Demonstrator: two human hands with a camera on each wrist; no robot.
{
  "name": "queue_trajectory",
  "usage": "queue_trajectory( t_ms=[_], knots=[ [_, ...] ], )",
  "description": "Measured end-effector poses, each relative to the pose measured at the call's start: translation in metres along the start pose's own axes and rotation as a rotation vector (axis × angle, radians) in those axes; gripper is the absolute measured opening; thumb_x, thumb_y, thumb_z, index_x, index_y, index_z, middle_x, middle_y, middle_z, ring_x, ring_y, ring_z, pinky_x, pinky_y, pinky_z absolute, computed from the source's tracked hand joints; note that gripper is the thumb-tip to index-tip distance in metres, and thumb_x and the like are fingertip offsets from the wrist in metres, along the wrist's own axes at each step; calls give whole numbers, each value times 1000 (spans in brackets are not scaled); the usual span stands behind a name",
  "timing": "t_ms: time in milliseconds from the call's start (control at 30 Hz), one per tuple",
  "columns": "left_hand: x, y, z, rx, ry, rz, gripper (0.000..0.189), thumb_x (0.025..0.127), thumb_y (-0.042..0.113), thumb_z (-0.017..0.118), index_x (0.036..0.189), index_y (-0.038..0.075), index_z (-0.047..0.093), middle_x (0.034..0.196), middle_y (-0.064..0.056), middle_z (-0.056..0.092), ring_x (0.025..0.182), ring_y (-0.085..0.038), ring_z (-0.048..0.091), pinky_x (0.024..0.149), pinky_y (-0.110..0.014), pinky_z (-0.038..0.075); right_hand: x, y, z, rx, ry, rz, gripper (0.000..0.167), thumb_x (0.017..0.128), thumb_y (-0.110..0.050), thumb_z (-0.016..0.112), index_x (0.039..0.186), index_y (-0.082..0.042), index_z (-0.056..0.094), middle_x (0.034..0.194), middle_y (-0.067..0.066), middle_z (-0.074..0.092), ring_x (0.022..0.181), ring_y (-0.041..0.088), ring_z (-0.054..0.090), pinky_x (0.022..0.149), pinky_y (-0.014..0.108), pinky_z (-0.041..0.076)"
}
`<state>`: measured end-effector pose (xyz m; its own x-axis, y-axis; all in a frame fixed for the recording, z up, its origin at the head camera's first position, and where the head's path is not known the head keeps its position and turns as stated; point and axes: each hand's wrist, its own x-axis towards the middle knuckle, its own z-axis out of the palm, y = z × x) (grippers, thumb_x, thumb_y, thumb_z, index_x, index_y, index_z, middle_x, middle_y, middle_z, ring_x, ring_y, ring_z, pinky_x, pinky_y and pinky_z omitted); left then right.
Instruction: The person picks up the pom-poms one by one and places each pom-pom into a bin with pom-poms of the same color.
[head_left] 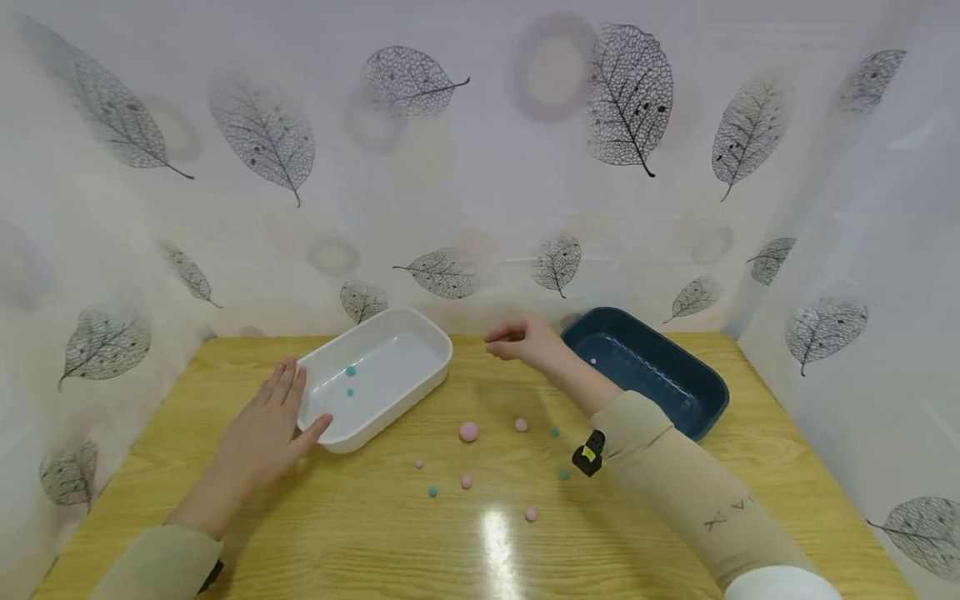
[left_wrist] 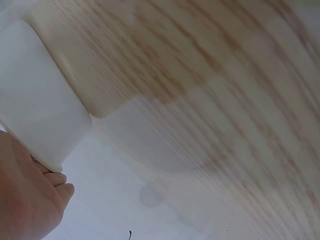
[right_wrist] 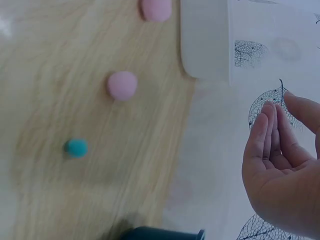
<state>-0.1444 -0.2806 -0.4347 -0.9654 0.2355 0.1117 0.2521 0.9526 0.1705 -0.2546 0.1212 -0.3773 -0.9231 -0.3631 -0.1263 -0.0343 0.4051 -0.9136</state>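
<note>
My left hand, fingers extended and thumb spread, touches the near left end of a white tray. Two small teal balls lie inside that tray. In the left wrist view the fingers meet the tray's edge. My right hand hovers between the white tray and a dark blue tray, its fingers gently bent. Thumb and fingertips stand apart in the right wrist view, with nothing visible between them. One small pink ball is in the blue tray, partly hidden by the right forearm.
Several pink balls of different sizes, the largest one near the middle, lie loose on the wooden table. Teal balls are scattered among them. A leaf-patterned sheet encloses the back and sides.
</note>
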Motion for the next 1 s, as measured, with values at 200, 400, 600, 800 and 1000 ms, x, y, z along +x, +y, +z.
queue_trajectory(
  t_ms=[200, 400, 600, 800, 1000],
  knots=[
    [0, -1, 2, 4, 12, 5, 94, 106, 55, 55, 160, -17, 26, 169, -39, 20, 157, -55, 24, 127, -65, 28, -26, 20, -14, -33, 16, 41, 32, 101, -14, 72, 128, 5, 73, 120, 19, 78, 118, 45, 69, 106, 56, 57],
    [0, -1, 3, 6, 17, 9, 95, 106, 56, 55, 159, -17, 27, 169, -39, 21, 157, -55, 26, 127, -64, 29, -47, 39, -22, -75, 49, 30, 30, 100, -15, 73, 124, 4, 74, 112, 14, 79, 111, 42, 72, 100, 53, 59],
    [-1, -2, 4, -4, 11, 3, 95, 107, 55, 55, 161, -17, 23, 169, -39, 18, 158, -55, 24, 128, -64, 27, -66, 58, -23, -91, 59, 33, 30, 100, -14, 73, 122, 6, 74, 108, 14, 79, 96, 23, 74, 91, 42, 61],
    [-3, -1, 5, -18, 40, 12, 95, 106, 54, 56, 161, -17, 24, 169, -39, 20, 157, -55, 25, 128, -64, 27, -80, 71, -23, -86, 76, 31, 28, 100, -13, 74, 120, 7, 74, 108, 15, 78, 90, 10, 70, 78, 24, 58],
    [-2, -1, 3, -10, 36, 11, 96, 107, 55, 55, 161, -17, 22, 169, -39, 19, 157, -55, 25, 127, -65, 29, -89, 87, -21, -73, 80, 31, 27, 99, -12, 75, 119, 6, 74, 109, 16, 78, 92, 12, 70, 76, 19, 57]
  ],
)
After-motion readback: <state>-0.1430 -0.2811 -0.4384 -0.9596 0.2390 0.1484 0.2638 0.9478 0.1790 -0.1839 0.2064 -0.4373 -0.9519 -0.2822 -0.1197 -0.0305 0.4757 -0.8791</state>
